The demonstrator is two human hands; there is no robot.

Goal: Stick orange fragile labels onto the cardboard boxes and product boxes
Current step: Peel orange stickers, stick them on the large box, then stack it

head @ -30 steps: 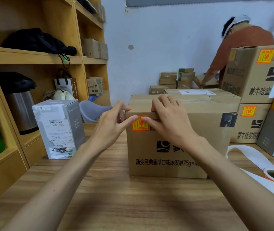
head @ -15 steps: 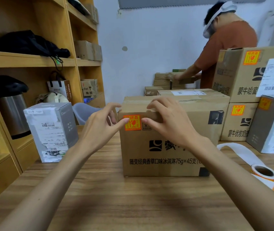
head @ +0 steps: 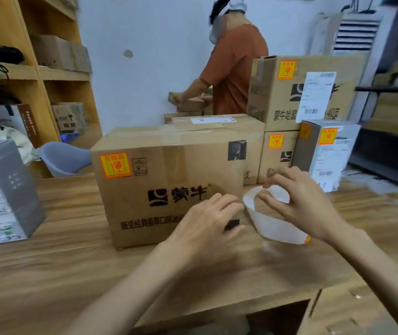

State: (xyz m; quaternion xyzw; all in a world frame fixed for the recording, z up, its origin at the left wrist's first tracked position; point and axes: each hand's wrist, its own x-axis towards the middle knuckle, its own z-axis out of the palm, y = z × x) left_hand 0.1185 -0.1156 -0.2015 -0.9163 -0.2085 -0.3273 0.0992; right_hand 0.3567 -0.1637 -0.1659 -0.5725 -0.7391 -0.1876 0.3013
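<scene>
- Grey product box (head: 4, 189) far left on the tabletop (head: 72, 262): no orange label visible.
- Cardboard box (head: 169, 180), centre: label (head: 115, 165) stuck at upper left.
- My left hand (head: 205, 228): fingers loose, empty.
- My right hand (head: 301, 204) pinches the backing strip (head: 272, 226); I judge peeling comes next.

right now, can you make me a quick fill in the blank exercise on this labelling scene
1. The orange fragile label sits at the upper ____ corner of the big cardboard box's front face.
2. The right hand holds a strip of ____ backing paper.
3. The person in the background wears an ____ top.
4. The grey product box at the left stands on the ____ table.

Missing words: left; white; orange; wooden
</scene>
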